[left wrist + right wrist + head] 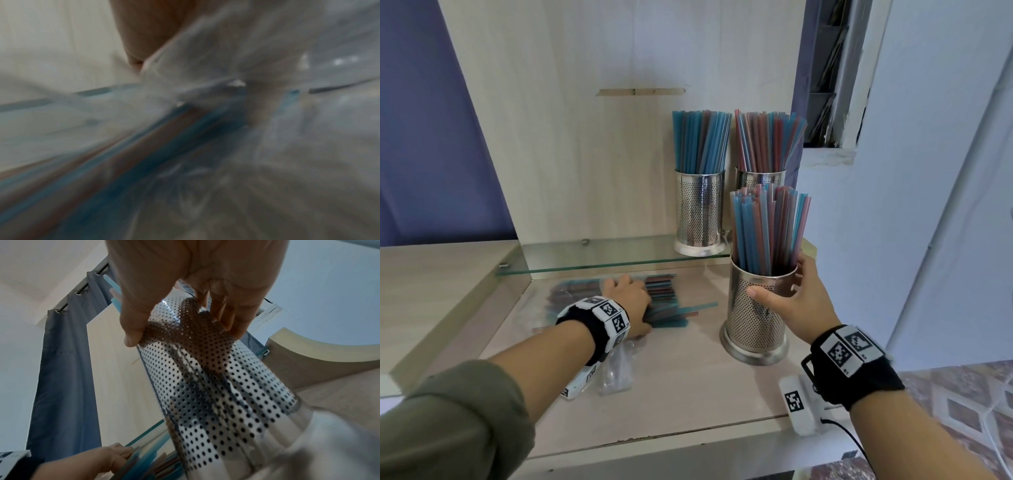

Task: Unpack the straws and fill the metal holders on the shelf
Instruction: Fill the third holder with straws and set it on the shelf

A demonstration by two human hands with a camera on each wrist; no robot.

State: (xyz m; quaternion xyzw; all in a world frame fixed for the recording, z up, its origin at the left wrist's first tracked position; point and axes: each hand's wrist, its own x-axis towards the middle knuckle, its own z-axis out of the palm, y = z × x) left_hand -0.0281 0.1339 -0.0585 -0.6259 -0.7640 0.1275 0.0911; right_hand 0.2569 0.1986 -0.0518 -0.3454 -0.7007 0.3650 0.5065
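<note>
From the head view, my right hand (796,303) gripped the holder (756,308) near its rim, thumb across the front, on the counter (688,387); my left hand (631,299) closed over loose straws (667,305) beside it. The left wrist view was blurred. From the right wrist, fingers (232,319) wrapped the perforated wall.

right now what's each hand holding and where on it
Right hand grips the front metal holder by its upper wall near the rim. Left hand grasps the loose straws lying on the counter.
</note>
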